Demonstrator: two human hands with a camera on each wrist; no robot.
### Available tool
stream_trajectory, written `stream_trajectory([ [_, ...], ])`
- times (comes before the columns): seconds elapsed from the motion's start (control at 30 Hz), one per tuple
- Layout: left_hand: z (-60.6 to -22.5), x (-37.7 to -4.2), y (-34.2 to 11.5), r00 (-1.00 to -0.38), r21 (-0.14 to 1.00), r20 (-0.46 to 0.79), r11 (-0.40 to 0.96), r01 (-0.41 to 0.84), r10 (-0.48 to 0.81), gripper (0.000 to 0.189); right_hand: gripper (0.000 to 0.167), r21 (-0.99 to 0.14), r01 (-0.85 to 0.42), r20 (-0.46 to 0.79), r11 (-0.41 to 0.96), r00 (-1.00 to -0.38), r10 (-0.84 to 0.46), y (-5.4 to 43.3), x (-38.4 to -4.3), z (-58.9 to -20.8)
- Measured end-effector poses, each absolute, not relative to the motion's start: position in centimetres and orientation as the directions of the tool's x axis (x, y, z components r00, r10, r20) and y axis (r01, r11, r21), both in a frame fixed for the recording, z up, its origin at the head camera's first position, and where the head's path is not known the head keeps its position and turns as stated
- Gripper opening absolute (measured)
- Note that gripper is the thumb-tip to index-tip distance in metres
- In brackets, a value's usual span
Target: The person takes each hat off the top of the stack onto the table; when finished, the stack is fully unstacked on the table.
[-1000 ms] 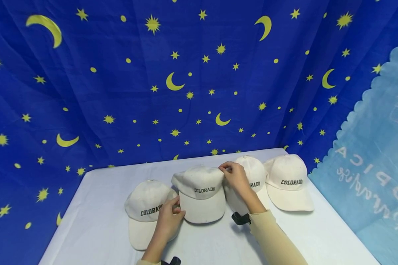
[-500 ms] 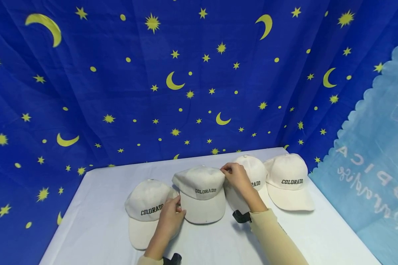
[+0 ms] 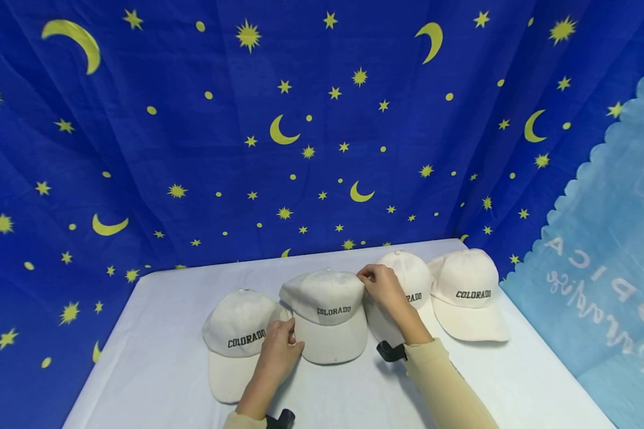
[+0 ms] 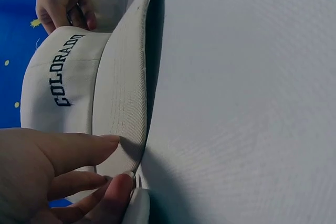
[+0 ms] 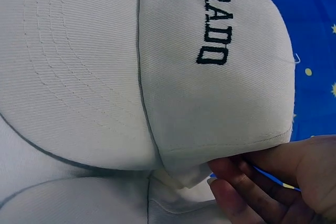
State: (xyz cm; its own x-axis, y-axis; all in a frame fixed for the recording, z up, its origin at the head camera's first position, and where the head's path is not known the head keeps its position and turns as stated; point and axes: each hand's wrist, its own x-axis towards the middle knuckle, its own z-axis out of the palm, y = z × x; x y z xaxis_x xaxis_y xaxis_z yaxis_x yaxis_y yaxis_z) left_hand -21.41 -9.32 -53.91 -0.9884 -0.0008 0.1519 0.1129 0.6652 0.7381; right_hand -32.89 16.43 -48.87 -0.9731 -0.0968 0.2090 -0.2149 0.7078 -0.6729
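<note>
Four-panel detail aside, a cream baseball cap (image 3: 330, 342) lettered COLORADO sits in the middle of the row in the head view, its crown slightly slumped. My left hand (image 3: 279, 351) is at the left edge of its brim; in the left wrist view the thumb (image 4: 107, 148) lies over the brim (image 4: 123, 93) with fingertips at its edge. My right hand (image 3: 381, 286) pinches the right side of the crown, and in the right wrist view its fingers (image 5: 231, 174) reach under the crown's lower edge (image 5: 226, 114). Another COLORADO cap (image 3: 241, 325) lies partly behind my left hand.
To the right stand two more cream caps: one cap (image 3: 408, 274) partly covered by my right hand, the other cap (image 3: 467, 292) at the far right. All rest on a white-covered table (image 3: 155, 333). Blue star-patterned cloth (image 3: 220, 149) hangs behind; light-blue cloth (image 3: 612, 268) hangs right.
The middle cap has shifted very slightly to the right and toward me, with my left hand following it. My right hand keeps its pinch, nearly still.
</note>
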Motion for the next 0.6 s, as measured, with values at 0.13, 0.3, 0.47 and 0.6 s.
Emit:
stream_trajectory([
  [0.13,-53.92,-21.40,-9.15,-0.989,0.719,0.148,0.686,0.113,0.008,0.059,0.006,-0.665,-0.214,0.208,0.715,-0.973,-0.098,16.40,-32.84,-48.81],
  [0.3,-53.80,-21.42,-9.18,-0.991,0.726,0.135,0.679,0.110,0.016,0.059,0.006,-0.664,-0.211,0.215,0.718,-0.973,-0.088,16.30,-32.90,-48.79],
  [0.47,-53.86,-21.42,-9.16,-0.987,0.721,0.158,0.681,0.127,0.017,0.056,0.012,-0.676,-0.224,0.220,0.702,-0.970,-0.098,16.30,-32.87,-48.75],
  [0.6,-53.92,-21.41,-9.13,-0.985,0.711,0.169,0.691,0.129,0.010,0.054,0.017,-0.675,-0.239,0.223,0.698,-0.968,-0.116,16.35,-32.84,-48.76],
])
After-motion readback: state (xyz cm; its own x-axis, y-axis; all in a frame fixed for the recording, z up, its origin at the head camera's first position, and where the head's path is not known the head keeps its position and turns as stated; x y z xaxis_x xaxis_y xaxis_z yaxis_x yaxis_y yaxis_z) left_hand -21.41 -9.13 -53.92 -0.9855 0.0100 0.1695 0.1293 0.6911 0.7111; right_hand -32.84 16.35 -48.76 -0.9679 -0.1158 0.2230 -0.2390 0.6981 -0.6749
